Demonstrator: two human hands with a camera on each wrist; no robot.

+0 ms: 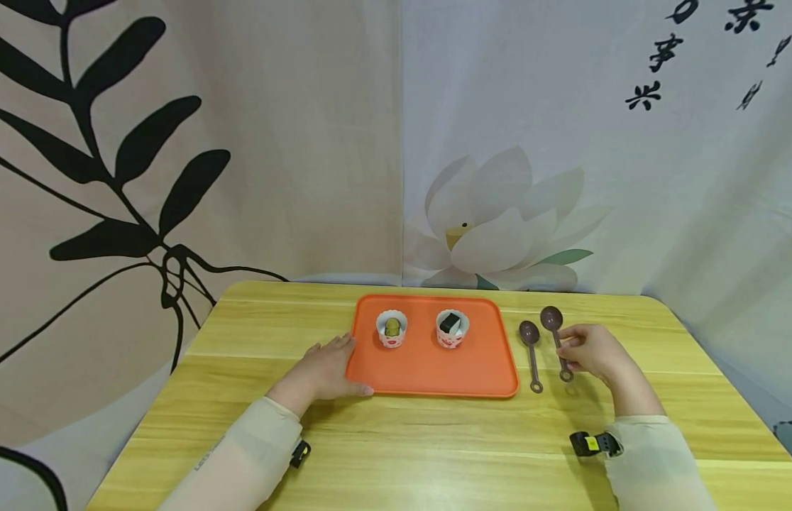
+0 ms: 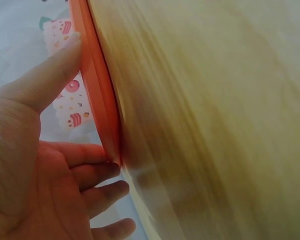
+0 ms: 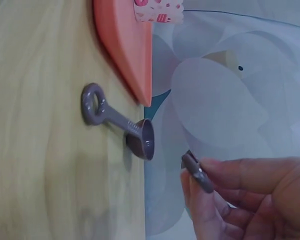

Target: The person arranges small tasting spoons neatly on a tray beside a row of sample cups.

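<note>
At the tray's near left corner lies my left hand [image 1: 326, 370], its fingers extended along the side and its thumb at the front edge. The orange tray [image 1: 434, 376] is flat on the table; its rim [image 2: 97, 85] runs between thumb and fingers in the left wrist view. My right hand [image 1: 594, 349] pinches the handle of a brown measuring spoon [image 1: 552, 319], between thumb and fingers. In the right wrist view this held spoon [image 3: 197, 172] is seen end-on, its bowl hidden. A second brown measuring spoon [image 1: 529, 333] lies to its left, ring handle toward me.
Two patterned paper cups stand on the tray. The left cup [image 1: 391, 341] holds a yellow-green piece, the right cup [image 1: 450, 341] a black and white piece. The wooden table [image 1: 421, 454] ends at a printed curtain [image 1: 345, 142] behind. Each wrist wears a small black camera.
</note>
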